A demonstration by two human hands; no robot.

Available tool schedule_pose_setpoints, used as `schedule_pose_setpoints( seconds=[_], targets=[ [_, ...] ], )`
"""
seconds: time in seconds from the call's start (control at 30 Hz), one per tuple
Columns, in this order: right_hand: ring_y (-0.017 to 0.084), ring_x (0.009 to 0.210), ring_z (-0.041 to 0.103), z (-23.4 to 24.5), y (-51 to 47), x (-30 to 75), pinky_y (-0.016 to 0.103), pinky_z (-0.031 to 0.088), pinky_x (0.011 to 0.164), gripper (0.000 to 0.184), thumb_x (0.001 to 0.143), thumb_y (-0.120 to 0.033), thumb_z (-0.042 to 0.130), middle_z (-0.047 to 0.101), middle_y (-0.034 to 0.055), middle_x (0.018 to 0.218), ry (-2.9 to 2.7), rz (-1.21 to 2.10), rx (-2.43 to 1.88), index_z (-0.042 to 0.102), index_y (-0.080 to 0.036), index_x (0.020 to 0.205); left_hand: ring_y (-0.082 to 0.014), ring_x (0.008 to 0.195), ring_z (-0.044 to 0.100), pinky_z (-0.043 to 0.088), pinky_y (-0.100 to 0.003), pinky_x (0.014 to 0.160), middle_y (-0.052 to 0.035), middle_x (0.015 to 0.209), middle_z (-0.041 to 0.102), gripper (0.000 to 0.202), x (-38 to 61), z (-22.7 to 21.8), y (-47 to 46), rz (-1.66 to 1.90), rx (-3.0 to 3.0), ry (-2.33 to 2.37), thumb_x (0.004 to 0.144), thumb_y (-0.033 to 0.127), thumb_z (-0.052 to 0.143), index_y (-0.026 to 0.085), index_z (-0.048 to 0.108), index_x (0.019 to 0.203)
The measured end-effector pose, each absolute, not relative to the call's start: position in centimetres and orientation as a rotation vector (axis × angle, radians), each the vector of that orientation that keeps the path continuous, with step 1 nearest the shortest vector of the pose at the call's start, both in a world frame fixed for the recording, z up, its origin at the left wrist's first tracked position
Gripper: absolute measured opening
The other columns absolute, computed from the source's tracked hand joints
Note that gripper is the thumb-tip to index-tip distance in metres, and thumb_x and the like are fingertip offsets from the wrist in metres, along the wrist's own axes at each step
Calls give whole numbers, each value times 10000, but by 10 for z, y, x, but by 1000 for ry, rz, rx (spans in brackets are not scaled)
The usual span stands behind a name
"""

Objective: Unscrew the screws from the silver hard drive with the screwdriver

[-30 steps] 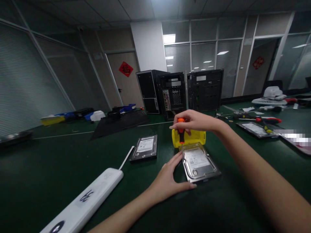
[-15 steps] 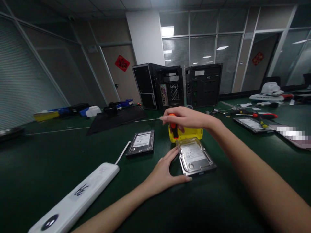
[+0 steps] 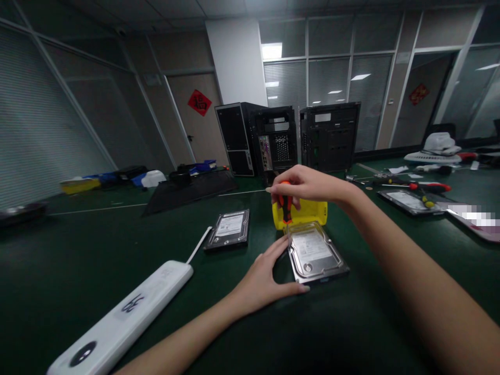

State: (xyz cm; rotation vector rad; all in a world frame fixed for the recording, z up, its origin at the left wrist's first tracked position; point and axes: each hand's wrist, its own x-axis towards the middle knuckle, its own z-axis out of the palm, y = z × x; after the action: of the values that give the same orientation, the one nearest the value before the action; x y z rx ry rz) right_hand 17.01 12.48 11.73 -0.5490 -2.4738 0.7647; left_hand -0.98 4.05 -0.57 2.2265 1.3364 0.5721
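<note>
A silver hard drive (image 3: 314, 252) with a white label lies flat on the green table. My left hand (image 3: 263, 276) braces it, fingertips against its left edge and thumb along the near edge. Above the drive's far left corner, my right hand (image 3: 299, 187) is closed round the handle of an orange and black screwdriver (image 3: 287, 208). The screwdriver stands upright, its shaft reaching down to that corner; the tip is too small to make out. Just behind the drive sits a yellow bin (image 3: 315, 213), partly hidden by my right hand.
Another hard drive (image 3: 228, 229) lies to the left, near a white power strip (image 3: 128, 312). At right, pliers (image 3: 429, 187) rest by a third drive (image 3: 406, 200). Computer cases (image 3: 234, 138) stand at the back. A black panel (image 3: 187, 194) lies at back left.
My right hand's fingers have turned and curled closer round the screwdriver handle. The view has shifted slightly. My left hand and the drive keep their places.
</note>
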Motion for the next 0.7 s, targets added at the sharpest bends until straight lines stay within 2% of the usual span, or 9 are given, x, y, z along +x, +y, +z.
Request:
schedule_pose_setpoints(
  seconds=[0.17, 0.27, 0.37, 0.53, 0.7],
  targets=[
    [72, 511, 578, 115, 122, 169, 175, 439, 444, 321, 862, -364, 456, 657, 67, 821, -2460, 685, -610, 649, -125, 956, -257, 1352, 225, 196, -464, 1114, -46, 1486, 227, 943, -9, -4, 39, 561, 2211, 1350, 633, 604, 669, 249, 258, 1404],
    [68, 454, 547, 113, 121, 166, 179, 422, 425, 374, 868, -413, 429, 631, 52, 727, -2453, 635, -649, 645, -107, 879, -273, 1351, 222, 192, -478, 1111, -56, 1485, 229, 942, -8, -3, 38, 567, 2197, 1348, 626, 602, 674, 249, 270, 1400],
    [78, 477, 552, 112, 122, 165, 178, 422, 429, 405, 881, -422, 382, 614, 53, 698, -2424, 631, -678, 618, -103, 798, -285, 1352, 215, 183, -487, 1110, -62, 1484, 230, 938, -8, -3, 38, 577, 2189, 1333, 623, 596, 680, 249, 280, 1397],
    [68, 518, 562, 113, 123, 171, 171, 436, 459, 259, 879, -241, 366, 622, 64, 826, -2472, 635, -675, 592, -115, 876, -304, 1350, 213, 178, -523, 1099, -65, 1486, 221, 932, -8, -2, 38, 584, 2172, 1322, 620, 585, 688, 263, 283, 1395],
    [66, 504, 562, 114, 122, 174, 189, 446, 485, 231, 865, -299, 429, 622, 50, 823, -2476, 608, -679, 577, -125, 903, -300, 1351, 214, 182, -514, 1101, -56, 1486, 222, 917, -7, -2, 37, 583, 2174, 1323, 626, 583, 684, 269, 289, 1392]
  ],
)
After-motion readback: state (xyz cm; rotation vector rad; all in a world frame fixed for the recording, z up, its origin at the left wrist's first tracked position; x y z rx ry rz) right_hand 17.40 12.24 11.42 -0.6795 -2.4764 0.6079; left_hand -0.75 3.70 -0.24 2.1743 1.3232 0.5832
